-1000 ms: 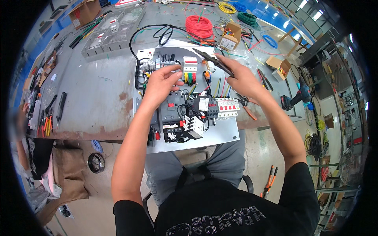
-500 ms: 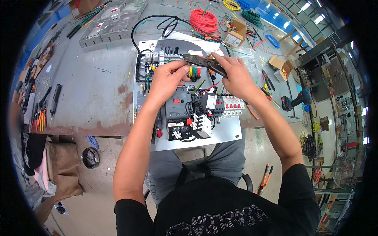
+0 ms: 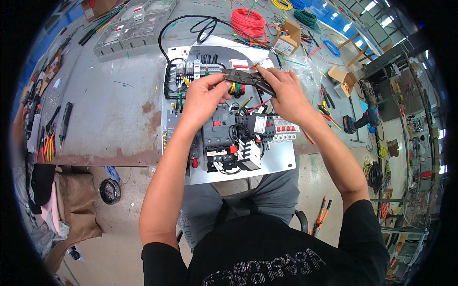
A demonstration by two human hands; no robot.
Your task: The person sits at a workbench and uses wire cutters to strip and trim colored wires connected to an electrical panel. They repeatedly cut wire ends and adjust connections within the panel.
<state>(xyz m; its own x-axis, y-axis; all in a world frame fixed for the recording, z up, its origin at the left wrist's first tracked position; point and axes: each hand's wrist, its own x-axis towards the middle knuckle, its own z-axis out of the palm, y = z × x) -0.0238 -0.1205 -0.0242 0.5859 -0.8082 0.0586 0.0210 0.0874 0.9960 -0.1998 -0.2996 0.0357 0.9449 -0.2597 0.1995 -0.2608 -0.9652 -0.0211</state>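
My right hand point(image 3: 289, 97) is wrapped round the handles of dark crimping pliers point(image 3: 247, 78), whose jaws point left. At the jaws, the fingers of my left hand point(image 3: 202, 102) are pinched together; what they hold is hidden. Both hands are above a pale metal mounting plate point(image 3: 274, 163) that overhangs the table's front edge. Fixed to it are a dark contactor point(image 3: 217, 131), a row of circuit breakers point(image 3: 286, 129) with red switches, and terminal blocks point(image 3: 210, 69). A yellow, green and red wire bundle point(image 3: 237, 90) shows just below the pliers.
A coil of red wire point(image 3: 248, 23) and an open cardboard box point(image 3: 287, 39) lie beyond the plate. To the right are a cordless drill point(image 3: 362, 120) and another small box point(image 3: 342, 78). Screwdrivers and pliers point(image 3: 49, 143) rest at the left table edge. Grey plastic trays point(image 3: 126, 43) stand farther back.
The pliers' jaws have dipped slightly, and their handles sit a little closer together. Both hands stay in nearly the same place; the whole view has shifted slightly.
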